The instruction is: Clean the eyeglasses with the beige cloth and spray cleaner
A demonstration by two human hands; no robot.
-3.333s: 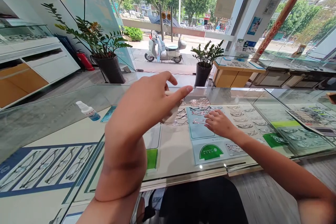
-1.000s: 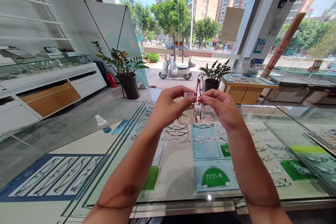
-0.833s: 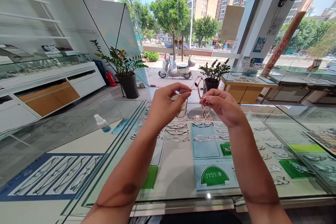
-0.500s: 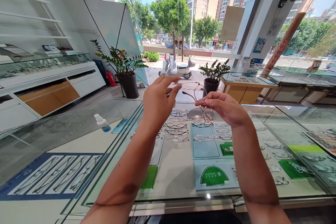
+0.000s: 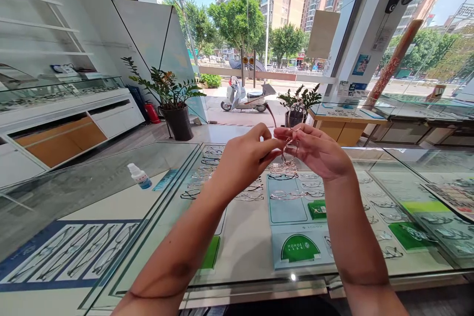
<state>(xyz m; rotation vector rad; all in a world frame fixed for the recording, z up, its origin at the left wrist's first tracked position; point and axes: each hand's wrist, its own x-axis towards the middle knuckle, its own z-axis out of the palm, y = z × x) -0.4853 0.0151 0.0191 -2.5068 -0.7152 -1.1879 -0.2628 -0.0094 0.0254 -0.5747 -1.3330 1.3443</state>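
Observation:
Above the glass counter, my right hand [image 5: 320, 150] pinches a pair of thin-framed eyeglasses [image 5: 290, 149] between thumb and fingers. One dark temple arm [image 5: 272, 114] of the frame sticks up between the two hands. My left hand [image 5: 254, 150] is closed, its thumb and fingertips brought together at the left side of the same eyeglasses. The fingers partly hide the frame, so its exact pose is hard to make out. Several more eyeglasses lie in rows beneath the hands, on a pale blue display board [image 5: 289, 211] and around it.
The glass counter [image 5: 244, 256] spans the front. A white spray bottle [image 5: 139, 176] stands at left near a blue panel picturing eyeglasses [image 5: 70, 252]. Green cards [image 5: 299, 248] lie in the display. Potted plants [image 5: 176, 121] and a parked scooter [image 5: 244, 98] are beyond.
My left hand has moved right and down from beside the eyeglasses, and its parted fingers have closed at the frame. The eyeglasses have turned in my right hand, a temple now pointing up.

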